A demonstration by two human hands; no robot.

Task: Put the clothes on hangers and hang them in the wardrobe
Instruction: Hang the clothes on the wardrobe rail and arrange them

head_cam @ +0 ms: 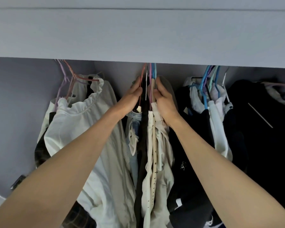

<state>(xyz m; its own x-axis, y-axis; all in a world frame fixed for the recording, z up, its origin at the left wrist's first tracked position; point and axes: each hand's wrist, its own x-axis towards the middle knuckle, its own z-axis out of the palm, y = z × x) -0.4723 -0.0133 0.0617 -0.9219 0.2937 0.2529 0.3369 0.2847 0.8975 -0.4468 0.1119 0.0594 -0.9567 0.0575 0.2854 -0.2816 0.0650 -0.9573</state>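
I find nothing here that I can read. A small white mark [183,165] sits on the front of a black garment [187,145] hanging right of centre, yet its shapes are too small and blurred for me to make out as letters (it may be a logo or print, I cannot tell which). A white tag [178,202] lower on the dark clothes shows me no legible writing either.

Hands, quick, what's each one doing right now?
Left hand: fingers curled on the pink hanger in the middle bunch.
Right hand: grips the blue hanger beside it.
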